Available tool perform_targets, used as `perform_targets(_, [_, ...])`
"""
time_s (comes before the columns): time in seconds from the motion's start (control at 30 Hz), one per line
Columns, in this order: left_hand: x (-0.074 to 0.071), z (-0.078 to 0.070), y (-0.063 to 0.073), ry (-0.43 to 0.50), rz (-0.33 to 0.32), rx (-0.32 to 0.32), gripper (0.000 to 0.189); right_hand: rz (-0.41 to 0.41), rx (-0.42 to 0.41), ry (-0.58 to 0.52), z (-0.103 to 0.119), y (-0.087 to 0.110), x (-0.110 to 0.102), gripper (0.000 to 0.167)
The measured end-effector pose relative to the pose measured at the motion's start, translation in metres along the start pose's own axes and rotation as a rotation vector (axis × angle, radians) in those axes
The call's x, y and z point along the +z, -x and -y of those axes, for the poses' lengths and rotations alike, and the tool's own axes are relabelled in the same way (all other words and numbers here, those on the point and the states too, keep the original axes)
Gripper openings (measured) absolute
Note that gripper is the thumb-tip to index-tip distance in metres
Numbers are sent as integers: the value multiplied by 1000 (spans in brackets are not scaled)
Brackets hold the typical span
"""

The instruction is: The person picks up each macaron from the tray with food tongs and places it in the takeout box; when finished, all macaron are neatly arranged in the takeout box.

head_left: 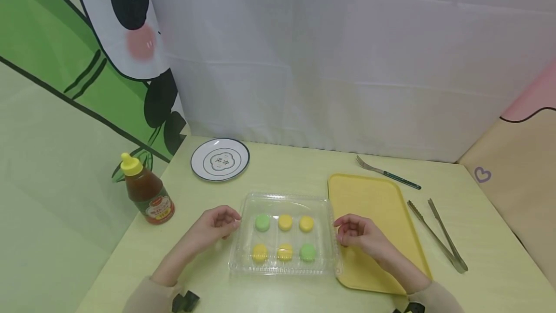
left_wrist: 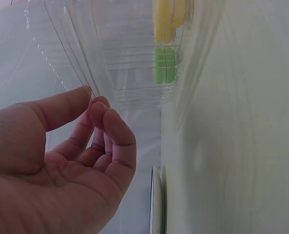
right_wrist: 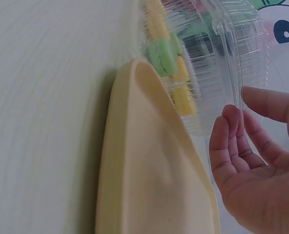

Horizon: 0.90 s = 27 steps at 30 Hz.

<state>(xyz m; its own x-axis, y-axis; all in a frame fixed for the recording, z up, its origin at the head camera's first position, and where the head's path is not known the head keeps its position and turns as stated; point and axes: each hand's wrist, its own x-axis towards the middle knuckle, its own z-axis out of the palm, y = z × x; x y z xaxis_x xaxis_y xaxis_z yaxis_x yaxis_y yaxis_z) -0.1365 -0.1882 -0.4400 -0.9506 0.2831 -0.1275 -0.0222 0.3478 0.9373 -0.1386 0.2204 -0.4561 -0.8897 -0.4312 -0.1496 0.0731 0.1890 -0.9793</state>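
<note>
A clear plastic clamshell box (head_left: 278,270) stands on the table in front of me with its lid down. Through the lid show two rows of macarons, several yellow (head_left: 285,222) and two green (head_left: 262,222). My left hand (head_left: 215,224) is at the box's left side; in the left wrist view its thumb and fingertips pinch the plastic rim (left_wrist: 81,58). On the opposite side, my right hand (head_left: 361,235) is above the tray's left part. The right wrist view has its thumb and fingers pinching the rim (right_wrist: 235,63) there.
A yellow tray (head_left: 373,197) lies right beside the box, under my right forearm. Metal tongs (head_left: 443,245) and a green-handled fork (head_left: 391,175) lie farther right. A white plate (head_left: 200,165) sits back left, near a sauce bottle (head_left: 147,194) with a yellow cap. A cloth backdrop (head_left: 326,62) closes off the rear.
</note>
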Motion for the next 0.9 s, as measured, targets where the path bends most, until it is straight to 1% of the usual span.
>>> perform_targets(0.13, [-4, 2, 1, 4, 54, 12, 23, 16, 3, 19, 3, 2, 0, 37])
perform_targets(0.3, [-11, 2, 6, 1, 155, 18, 30, 70, 7, 43, 5, 6, -2, 40])
perform_targets(0.4, [-14, 1, 10, -6, 225, 4, 37, 119, 2, 51, 5, 8, -4, 46])
perform_targets(0.53, [-18, 1, 16, -1, 324, -22, 50, 210, -21, 33, 3, 11, -5, 58])
perform_targets(0.6, [-19, 1, 19, 4, 362, -18, 56, 253, -35, 17, 2, 13, -5, 64])
perform_targets(0.73, [-19, 2, 22, 30, 407, -8, 65, 309, -41, -15, -2, 17, -5, 73])
perform_targets(0.9, [-17, 6, 24, 92, 453, -9, 78, 347, -34, -61, -6, 20, -3, 84])
